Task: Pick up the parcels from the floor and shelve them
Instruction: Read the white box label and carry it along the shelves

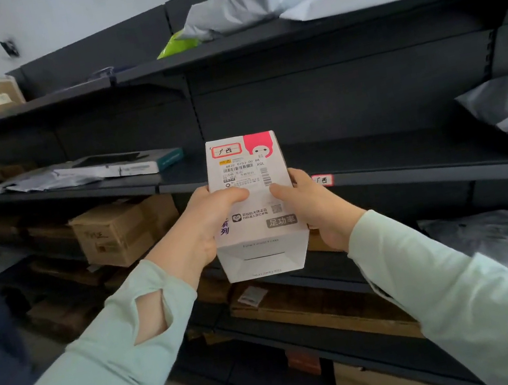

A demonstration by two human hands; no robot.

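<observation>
Both hands are on it: the left hand (212,215) and the right hand (307,203) clamp the white box (255,205) from either side, thumbs pressed across the printed face, fingers wrapped out of sight behind. The parcel sits dead centre of the frame, held up in the air, label facing the camera (likely so the address can be read). Notice the red-bordered tag at the top of the box, and a matching little shelf tag (322,180) just right of the right hand on the edge of the middle shelf (411,169); that looks like the destination. The box is smooth, glossy card with crisp corners and a pink patch, rigid enough for a side squeeze. Around it, the dark metal shelving holds soft, crinkled grey mailer bags (246,0) at upper centre and dull brown cartons (116,230) lower left.
</observation>
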